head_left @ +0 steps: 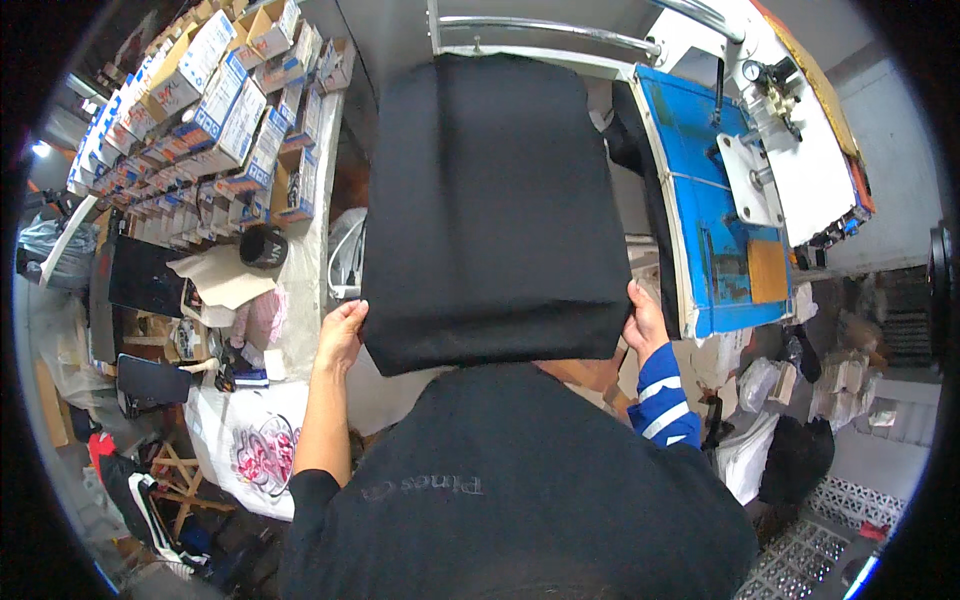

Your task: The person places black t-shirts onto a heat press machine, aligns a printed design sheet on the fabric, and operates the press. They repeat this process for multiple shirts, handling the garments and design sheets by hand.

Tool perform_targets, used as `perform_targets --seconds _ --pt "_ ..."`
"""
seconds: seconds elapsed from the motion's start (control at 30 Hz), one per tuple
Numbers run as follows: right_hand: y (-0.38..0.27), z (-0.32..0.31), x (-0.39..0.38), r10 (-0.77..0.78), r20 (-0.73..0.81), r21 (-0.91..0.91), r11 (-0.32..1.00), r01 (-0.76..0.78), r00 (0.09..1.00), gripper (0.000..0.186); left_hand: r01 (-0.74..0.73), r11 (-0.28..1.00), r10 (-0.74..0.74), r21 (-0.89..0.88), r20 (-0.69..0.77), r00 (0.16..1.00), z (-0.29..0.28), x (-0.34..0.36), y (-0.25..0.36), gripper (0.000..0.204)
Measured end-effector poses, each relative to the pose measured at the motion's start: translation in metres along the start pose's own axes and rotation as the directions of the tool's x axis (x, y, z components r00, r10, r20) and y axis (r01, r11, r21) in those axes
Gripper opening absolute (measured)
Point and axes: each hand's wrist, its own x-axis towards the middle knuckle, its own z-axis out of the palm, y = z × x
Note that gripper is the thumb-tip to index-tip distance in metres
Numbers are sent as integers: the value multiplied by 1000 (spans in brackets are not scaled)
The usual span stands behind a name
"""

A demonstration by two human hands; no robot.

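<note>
A large piece of black cloth (500,200) is spread in front of me, smooth over most of its length with a rounded far end. Whatever supports it underneath is hidden. Across its near part runs a shallow fold, and the near edge hangs toward my body. My left hand (345,332) is closed at its near left corner, thumb and fingers pinching the edge. At the near right side my right hand (645,318) grips the opposite edge, its thumb up and its other fingers partly hidden. A blue-and-white striped sleeve covers my right forearm.
To the right stands a machine with a blue board (700,210), a white metal plate (750,180) and a pressure gauge (752,70). Many small cartons (215,110) fill the left bench beside a black cup (263,246). A metal rail (550,25) crosses the far side.
</note>
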Motion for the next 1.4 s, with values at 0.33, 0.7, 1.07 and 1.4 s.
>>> perform_targets --seconds 0.33,0.7,1.07,1.4 --pt "10 -20 -2 -168 -199 -127 981 144 966 14 -74 987 92 -141 125 988 16 -6 -5 32" --pt "20 -41 0 -201 -190 -196 967 164 961 23 -138 983 149 -123 80 986 11 -1 -8 23" --pt "51 -18 16 129 -151 -133 980 -149 980 40 -194 966 215 170 -117 970 38 -3 -54 35" --pt "-46 61 147 -40 -26 -340 940 29 999 58 -103 978 91 183 71 993 51 143 68 59"
